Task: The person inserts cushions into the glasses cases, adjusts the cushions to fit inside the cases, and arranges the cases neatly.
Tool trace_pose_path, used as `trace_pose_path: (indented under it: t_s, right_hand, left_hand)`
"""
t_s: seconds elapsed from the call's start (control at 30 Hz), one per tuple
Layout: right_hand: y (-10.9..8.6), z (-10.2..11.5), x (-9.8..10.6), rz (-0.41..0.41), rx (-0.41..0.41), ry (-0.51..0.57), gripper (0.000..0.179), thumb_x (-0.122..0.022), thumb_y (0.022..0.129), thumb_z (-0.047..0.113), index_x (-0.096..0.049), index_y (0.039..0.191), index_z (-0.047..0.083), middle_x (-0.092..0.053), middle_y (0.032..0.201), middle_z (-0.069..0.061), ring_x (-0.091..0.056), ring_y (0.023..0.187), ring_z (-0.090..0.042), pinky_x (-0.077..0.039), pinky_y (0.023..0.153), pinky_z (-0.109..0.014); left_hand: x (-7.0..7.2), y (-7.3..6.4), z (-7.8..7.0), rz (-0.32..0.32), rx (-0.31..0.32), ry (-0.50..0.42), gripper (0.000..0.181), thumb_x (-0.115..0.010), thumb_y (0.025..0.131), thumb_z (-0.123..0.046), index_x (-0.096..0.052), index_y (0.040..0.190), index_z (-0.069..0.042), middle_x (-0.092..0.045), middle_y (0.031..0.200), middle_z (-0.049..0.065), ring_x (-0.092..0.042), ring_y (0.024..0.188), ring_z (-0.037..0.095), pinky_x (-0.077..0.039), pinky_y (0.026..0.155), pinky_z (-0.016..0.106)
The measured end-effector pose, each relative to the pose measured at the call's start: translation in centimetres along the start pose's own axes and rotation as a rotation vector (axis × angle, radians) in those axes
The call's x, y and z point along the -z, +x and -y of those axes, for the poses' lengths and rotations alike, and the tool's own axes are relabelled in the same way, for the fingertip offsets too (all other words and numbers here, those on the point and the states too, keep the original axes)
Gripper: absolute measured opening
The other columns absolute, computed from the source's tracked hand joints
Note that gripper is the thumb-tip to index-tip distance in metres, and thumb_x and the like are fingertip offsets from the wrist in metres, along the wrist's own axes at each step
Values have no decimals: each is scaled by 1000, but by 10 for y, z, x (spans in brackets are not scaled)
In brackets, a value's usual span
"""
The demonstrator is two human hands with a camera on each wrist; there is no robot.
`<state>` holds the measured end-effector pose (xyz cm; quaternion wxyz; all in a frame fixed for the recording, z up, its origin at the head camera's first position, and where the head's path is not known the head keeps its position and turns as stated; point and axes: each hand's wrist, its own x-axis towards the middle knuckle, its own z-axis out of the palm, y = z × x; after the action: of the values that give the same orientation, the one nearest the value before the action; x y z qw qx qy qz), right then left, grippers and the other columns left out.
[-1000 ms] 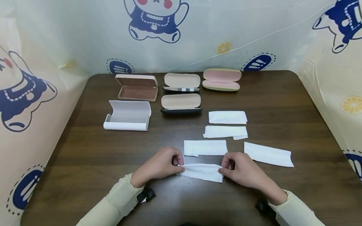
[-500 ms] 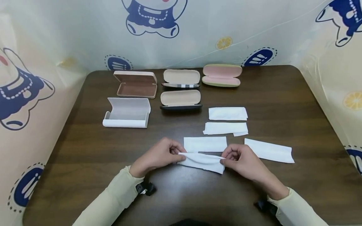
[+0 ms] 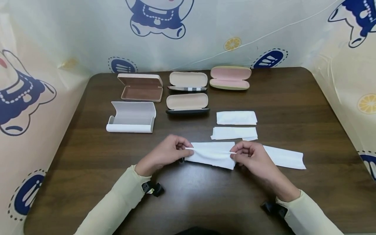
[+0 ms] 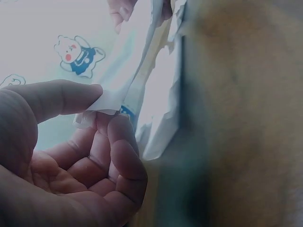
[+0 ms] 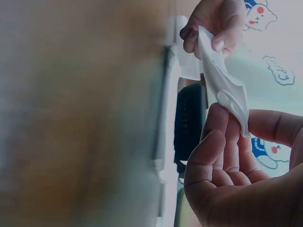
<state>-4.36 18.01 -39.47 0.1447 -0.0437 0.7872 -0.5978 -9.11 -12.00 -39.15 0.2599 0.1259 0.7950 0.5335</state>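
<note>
Between my two hands a folded white cloth [image 3: 210,158] is stretched out, raised off the table in both wrist views. My left hand [image 3: 167,151] pinches its left end between thumb and fingers. Its other end is pinched by my right hand [image 3: 255,160]. In the right wrist view the cloth [image 5: 225,85] sags and creases along its length. Another folded white cloth [image 3: 212,145] lies right behind it, partly covered in the head view. To the right, a slanted folded cloth [image 3: 285,157] is partly hidden by my right hand.
Two more folded cloths [image 3: 236,117] lie farther back. Several glasses cases stand opened toward the rear: a white one [image 3: 130,128], a brown-lined one [image 3: 142,93], a black one [image 3: 188,111], a checked one [image 3: 188,80] and a pink-lined one [image 3: 230,85]. Patterned sheeting [image 3: 205,26] surrounds the brown table [image 3: 73,156].
Both hands have lifted the pinched cloth and carried it away from me, so it now overlaps the cloth lying behind. The head view has tilted slightly. The glasses cases stay put.
</note>
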Motion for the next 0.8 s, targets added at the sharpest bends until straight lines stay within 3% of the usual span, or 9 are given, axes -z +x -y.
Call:
trace_pose_path:
  t_s: [0.37, 0.57, 0.8]
  right_hand:
    - [22, 20, 10, -71, 33, 85, 14, -69, 92, 2, -65, 100, -9, -67, 80, -10, -60, 66, -22, -54, 63, -33]
    - [33, 28, 19, -106, 59, 123, 17, -68, 94, 5, -65, 102, -9, -69, 80, -6, -61, 67, -20, -54, 63, -31]
    - [43, 37, 39, -154, 90, 132, 19, -69, 96, 8, -65, 106, -8, -70, 84, -6, -61, 69, -19, -55, 64, -28]
  left_hand:
    - [14, 14, -20, -34, -7, -4, 8, -73, 90, -6, -74, 96, 1, -63, 79, 6, -55, 72, 19, -47, 63, 29]
    - [23, 28, -37, -38, 22, -56, 9, -71, 92, -3, -73, 100, 3, -67, 82, 11, -58, 66, 21, -54, 63, 38]
    - [26, 50, -54, -59, -19, -65, 8, -70, 93, -3, -72, 99, 3, -65, 75, 10, -57, 61, 19, -53, 65, 37]
